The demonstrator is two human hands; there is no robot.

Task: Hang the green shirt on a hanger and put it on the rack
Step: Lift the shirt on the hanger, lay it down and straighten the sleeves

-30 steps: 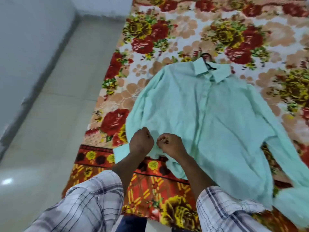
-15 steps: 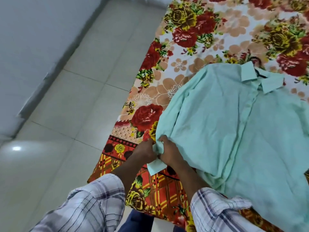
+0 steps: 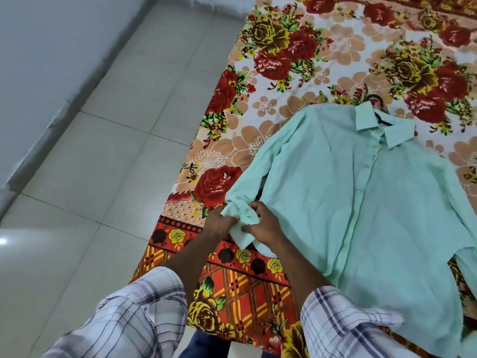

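While the green shirt (image 3: pixel 361 202) lies on the floral bedspread (image 3: pixel 281 81), hanger (image 3: pixel 381 119) at its collar, left hand (image 3: pixel 219 224) and right hand (image 3: pixel 264 227) both pinch its seven-o'clock cuff (image 3: pixel 242 237).

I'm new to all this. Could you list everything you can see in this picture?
green shirt: one, mint green, spread front up on the bedspread
hanger: one, dark, inside the shirt's collar, hook showing above it
bedspread: one, red, yellow and cream floral, under the shirt
floor: one, pale grey tiles, left of the bedspread
wall: one, grey, far left
checked sleeves: two, white with dark lines, bottom edge
left hand: one, grips the shirt's sleeve cuff
right hand: one, grips the same cuff
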